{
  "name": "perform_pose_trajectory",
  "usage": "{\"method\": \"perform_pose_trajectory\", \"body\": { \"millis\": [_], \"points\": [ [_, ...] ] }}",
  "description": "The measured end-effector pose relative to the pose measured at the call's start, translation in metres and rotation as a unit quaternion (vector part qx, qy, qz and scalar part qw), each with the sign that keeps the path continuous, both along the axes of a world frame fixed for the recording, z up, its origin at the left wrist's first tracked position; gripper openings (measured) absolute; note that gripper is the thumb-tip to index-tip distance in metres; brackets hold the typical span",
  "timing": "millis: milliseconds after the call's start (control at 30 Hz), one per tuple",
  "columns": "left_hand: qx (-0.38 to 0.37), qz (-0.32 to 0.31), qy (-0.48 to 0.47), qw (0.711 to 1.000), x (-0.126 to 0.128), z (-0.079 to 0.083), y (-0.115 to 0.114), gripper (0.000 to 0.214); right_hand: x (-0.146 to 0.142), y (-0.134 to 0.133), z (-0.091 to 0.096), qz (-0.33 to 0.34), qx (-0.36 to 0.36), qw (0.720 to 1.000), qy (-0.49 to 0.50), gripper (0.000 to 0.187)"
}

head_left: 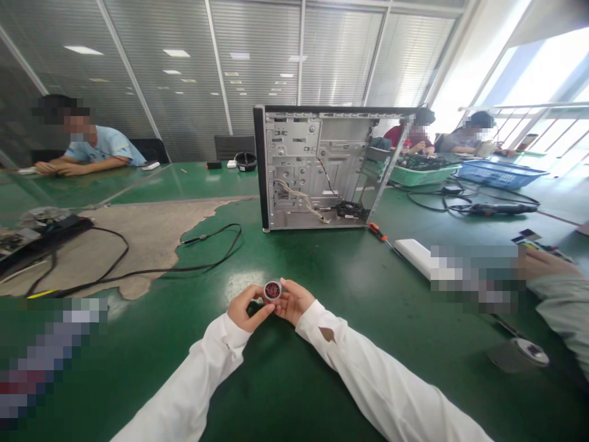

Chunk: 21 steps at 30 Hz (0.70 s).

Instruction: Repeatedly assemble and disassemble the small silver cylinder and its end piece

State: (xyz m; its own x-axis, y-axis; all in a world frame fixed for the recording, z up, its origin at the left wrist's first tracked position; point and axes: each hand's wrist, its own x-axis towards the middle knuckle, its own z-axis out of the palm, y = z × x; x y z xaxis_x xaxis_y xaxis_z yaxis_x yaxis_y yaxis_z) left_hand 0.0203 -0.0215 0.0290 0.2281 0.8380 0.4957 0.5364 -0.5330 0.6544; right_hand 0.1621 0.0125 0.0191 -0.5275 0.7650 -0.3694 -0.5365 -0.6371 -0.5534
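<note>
A small round metal cylinder (272,290) with a dark, reddish inside sits between my hands above the green table; what the reddish part is, I cannot make out. My left hand (248,309) curls round its left side, thumb toward the front. On the other side, the fingers of my right hand (293,302) touch its rim and underside. Beyond them stands an open computer case (317,169), upright, with loose wires and a black fan (350,209) inside at the bottom. An orange-and-black screwdriver (377,231) lies near its right corner.
A black cable (184,269) crosses the left side by a bare worn patch (138,230). Green (426,175) and blue baskets (499,174) stand back right, near a corded tool (504,209). A metal can (518,356) and another person's hand (547,265) are at right. Other people sit around.
</note>
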Motion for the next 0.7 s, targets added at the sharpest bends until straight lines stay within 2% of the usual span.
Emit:
{"method": "perform_pose_trajectory", "body": {
  "millis": [167,333,500,633,700],
  "points": [
    [0.029,0.003,0.017,0.999,0.002,0.0007,-0.001,0.014,0.0017,0.0027,-0.0012,0.056,-0.046,0.997,0.017,0.031],
    [0.056,0.001,0.022,0.998,0.0023,-0.004,0.0,0.021,0.0029,0.002,-0.0023,0.049,-0.02,0.998,0.029,0.036],
    [0.04,0.017,0.021,0.999,0.0024,-0.0072,0.0004,0.028,0.0054,0.0018,-0.0008,0.039,-0.018,0.998,0.046,0.041],
    [0.017,0.021,0.018,0.999,0.0016,-0.007,0.0006,0.029,0.0077,0.0022,0.0024,0.038,-0.031,0.997,0.056,0.037],
    [0.009,0.015,0.01,1.0,0.0,-0.007,0.0015,0.028,0.0074,0.0017,0.0021,0.031,0.012,0.998,0.046,0.029]
  ]
}}
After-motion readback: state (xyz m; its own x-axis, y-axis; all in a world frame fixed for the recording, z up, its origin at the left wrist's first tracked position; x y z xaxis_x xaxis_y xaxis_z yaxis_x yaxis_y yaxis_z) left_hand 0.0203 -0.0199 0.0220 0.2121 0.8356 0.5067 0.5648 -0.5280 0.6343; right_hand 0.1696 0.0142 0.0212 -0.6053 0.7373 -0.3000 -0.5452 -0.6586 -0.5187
